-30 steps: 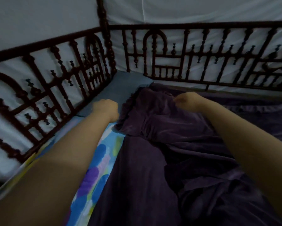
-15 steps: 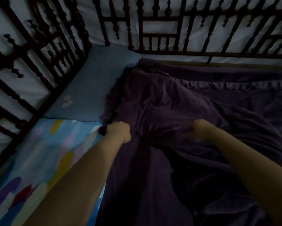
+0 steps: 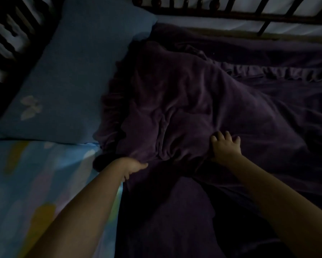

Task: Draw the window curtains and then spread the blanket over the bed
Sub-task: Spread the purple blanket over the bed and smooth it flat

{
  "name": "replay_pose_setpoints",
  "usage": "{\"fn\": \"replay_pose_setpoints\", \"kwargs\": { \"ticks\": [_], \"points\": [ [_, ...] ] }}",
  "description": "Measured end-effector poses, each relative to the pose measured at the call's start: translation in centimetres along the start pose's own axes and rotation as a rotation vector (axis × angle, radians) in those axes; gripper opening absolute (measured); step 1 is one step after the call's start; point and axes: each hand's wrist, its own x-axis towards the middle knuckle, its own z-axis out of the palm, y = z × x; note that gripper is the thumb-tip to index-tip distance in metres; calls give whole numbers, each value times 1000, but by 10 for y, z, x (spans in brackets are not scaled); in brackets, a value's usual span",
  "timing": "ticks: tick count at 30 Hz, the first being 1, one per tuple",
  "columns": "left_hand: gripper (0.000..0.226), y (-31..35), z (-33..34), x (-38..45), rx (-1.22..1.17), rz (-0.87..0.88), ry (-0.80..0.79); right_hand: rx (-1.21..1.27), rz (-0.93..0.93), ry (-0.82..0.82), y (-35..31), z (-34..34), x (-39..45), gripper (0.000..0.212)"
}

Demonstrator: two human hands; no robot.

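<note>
A dark purple blanket (image 3: 184, 101) lies rumpled across the right and middle of the bed, its ruffled edge bunched beside the pillow. My left hand (image 3: 132, 167) is closed on a fold at the blanket's near left edge. To the right, my right hand (image 3: 224, 148) rests on the blanket with its fingers spread, pressing into the cloth. The room is dim and no window curtain is in view.
A blue pillow (image 3: 78, 71) lies at the upper left corner. Beneath it shows a light blue sheet with coloured patches (image 3: 35, 183). A dark carved wooden bed rail (image 3: 231, 13) runs along the top and left, with white cloth behind it.
Both hands have drawn back toward me with the blanket, and the view has tilted down. My right hand went from a closed fist to spread fingers on the cloth.
</note>
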Motion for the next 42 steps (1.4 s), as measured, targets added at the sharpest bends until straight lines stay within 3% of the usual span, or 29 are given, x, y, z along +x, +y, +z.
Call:
{"fn": "replay_pose_setpoints", "kwargs": {
  "ticks": [3, 6, 8, 12, 14, 17, 19, 21, 23, 25, 27, 29, 31, 33, 42],
  "points": [
    [89, -4, 10, 24, -218, 9, 20, -42, -84, 54, -3, 6, 9, 38],
    [87, 5, 20, 43, -809, 101, 27, 170, -143, 114, 15, -1, -1, 31],
    [70, 15, 31, 43, -1205, 239, 28, 364, -150, 153, 28, -10, -12, 27],
    [55, 40, 15, 14, -1591, 417, 158, 609, -150, 175, 36, -35, -41, 26],
    [56, 47, -18, -17, -1537, 541, 382, 754, -167, 156, 29, -52, -59, 24],
    [55, 46, -80, -78, -1182, 824, 787, 998, -232, 102, 2, -79, -85, 22],
    [49, 32, -124, -133, -947, 967, 937, 1133, -313, 64, -31, -98, -105, 21],
    [27, 12, -162, -184, -725, 1090, 979, 1309, -389, 49, -74, -117, -125, 19],
    [25, -10, -184, -223, -657, 1195, 856, 1450, -465, 47, -126, -137, -140, 21],
    [41, -37, -186, -242, -576, 1133, 827, 1561, -550, -5, -176, -156, -153, 33],
    [46, -67, -174, -235, -499, 961, 987, 1572, -622, -104, -210, -160, -156, 40],
    [44, -104, -156, -216, -473, 775, 1032, 1302, -659, -92, -228, -147, -155, 43],
    [44, -142, -133, -194, -351, 575, 945, 997, -681, -56, -231, -122, -157, 40],
    [45, -171, -108, -171, -273, 435, 853, 865, -655, -88, -222, -95, -162, 31],
    [52, -204, -32, -126, -210, 329, 745, 534, -491, -72, -162, -32, -169, 29]
  ]
}}
